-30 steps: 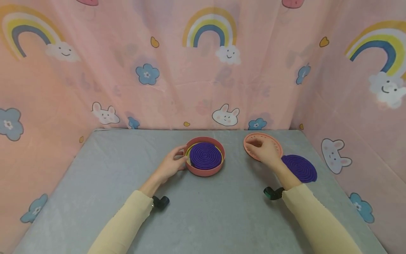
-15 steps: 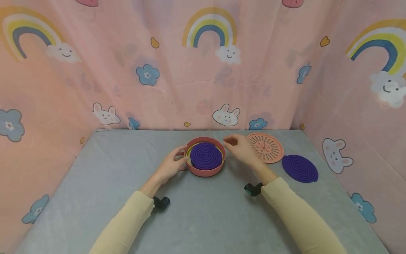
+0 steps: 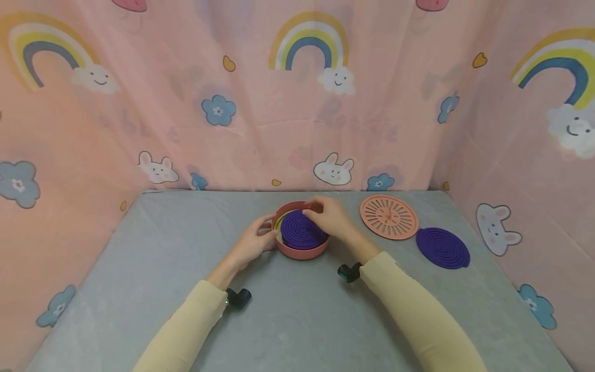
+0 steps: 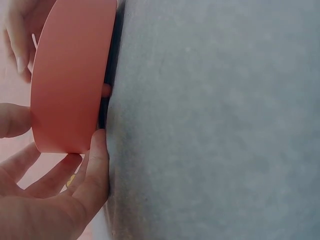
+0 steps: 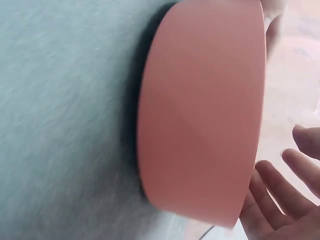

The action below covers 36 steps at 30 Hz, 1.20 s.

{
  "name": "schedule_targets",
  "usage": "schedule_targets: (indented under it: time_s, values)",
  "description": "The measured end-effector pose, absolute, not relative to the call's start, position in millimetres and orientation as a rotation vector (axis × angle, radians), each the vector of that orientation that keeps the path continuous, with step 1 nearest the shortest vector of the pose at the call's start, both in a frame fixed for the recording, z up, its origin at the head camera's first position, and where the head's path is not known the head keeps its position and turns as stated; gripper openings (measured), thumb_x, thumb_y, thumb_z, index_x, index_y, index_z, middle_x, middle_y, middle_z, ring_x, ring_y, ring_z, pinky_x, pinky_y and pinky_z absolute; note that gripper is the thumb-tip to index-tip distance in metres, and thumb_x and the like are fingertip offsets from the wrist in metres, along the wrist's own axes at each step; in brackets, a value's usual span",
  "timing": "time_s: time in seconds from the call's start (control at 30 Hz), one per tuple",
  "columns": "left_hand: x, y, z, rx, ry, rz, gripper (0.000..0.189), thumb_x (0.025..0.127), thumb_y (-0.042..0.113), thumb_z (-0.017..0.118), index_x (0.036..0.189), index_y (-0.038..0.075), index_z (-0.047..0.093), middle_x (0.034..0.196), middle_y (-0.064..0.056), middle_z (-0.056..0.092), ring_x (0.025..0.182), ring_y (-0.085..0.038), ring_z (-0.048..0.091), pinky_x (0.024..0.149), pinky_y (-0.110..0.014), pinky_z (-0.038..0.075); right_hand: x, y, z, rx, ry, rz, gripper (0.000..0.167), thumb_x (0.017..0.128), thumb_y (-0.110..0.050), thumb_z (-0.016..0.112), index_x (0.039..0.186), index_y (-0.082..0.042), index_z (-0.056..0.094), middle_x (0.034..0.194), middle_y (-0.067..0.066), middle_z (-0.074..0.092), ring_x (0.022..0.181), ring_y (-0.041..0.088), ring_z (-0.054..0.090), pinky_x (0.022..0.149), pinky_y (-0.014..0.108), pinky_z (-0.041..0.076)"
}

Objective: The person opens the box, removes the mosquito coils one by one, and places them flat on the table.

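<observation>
Centrally, a pink round container holds a purple spiral disc on the worktop; the left hand grips its wall. The right hand – fingers loosely parted – overlaps the rim beside the disc. Rightward lie 1 slotted disc and 1 other purple disc.

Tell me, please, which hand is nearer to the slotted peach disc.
Right. The right hand is over the pink container, on the side facing the slotted peach disc; the left hand is at the container's opposite side, farther from the disc.
</observation>
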<state>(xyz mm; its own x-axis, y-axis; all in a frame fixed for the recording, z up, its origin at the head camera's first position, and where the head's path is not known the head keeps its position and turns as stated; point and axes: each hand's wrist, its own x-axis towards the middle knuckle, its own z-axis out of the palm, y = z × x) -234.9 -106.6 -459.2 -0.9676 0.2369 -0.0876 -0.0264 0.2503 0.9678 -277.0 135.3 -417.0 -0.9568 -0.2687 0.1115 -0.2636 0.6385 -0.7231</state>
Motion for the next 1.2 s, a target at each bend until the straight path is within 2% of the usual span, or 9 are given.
schedule_targets:
  time_s: [0.3, 0.53, 0.8, 1.2]
  values:
    - [-234.5, -104.8, -460.6, 0.2, 2.278, 1.812, 0.054, 0.103, 0.021, 0.063, 0.153, 0.018, 0.045, 0.149, -0.019, 0.045, 0.133, -0.037, 0.052, 0.091, -0.042, 0.059, -288.1, 123.2, -423.5, -0.48, 2.826, -1.103, 0.037, 0.1, -0.027, 0.067, 0.131, -0.007, 0.064, 0.129, 0.013, 0.066, 0.122, 0.03, 0.06, 0.106, 0.048, 0.049]
    - [-234.5, -102.7, -460.7, 0.203, 2.288, 1.816, 0.052, 0.103, 0.02, 0.062, 0.152, 0.017, 0.046, 0.147, -0.02, 0.046, 0.133, -0.037, 0.052, 0.089, -0.04, 0.06, -292.8, 116.3, -430.1, -0.512, 2.827, -1.016, 0.04, 0.1, -0.025, 0.067, 0.133, -0.003, 0.062, 0.132, 0.015, 0.064, 0.126, 0.031, 0.058, 0.109, 0.049, 0.046]
    - [-234.1, -103.3, -462.3, 0.212, 2.298, 1.814, 0.052, 0.103, 0.018, 0.061, 0.153, 0.016, 0.045, 0.147, -0.02, 0.046, 0.132, -0.037, 0.053, 0.088, -0.04, 0.06, -293.3, 112.1, -431.4, -0.583, 2.838, -0.935, 0.034, 0.097, -0.018, 0.071, 0.125, 0.0, 0.067, 0.127, 0.017, 0.067, 0.123, 0.033, 0.059, 0.108, 0.048, 0.047]
    - [-233.6, -107.5, -459.8, 0.204, 2.284, 1.813, 0.052, 0.103, 0.019, 0.061, 0.153, 0.017, 0.045, 0.147, -0.02, 0.046, 0.132, -0.036, 0.053, 0.09, -0.041, 0.059, -289.9, 110.8, -428.6, -0.587, 2.827, -0.963, 0.032, 0.096, -0.013, 0.071, 0.124, 0.0, 0.068, 0.13, 0.018, 0.064, 0.128, 0.035, 0.055, 0.112, 0.052, 0.042]
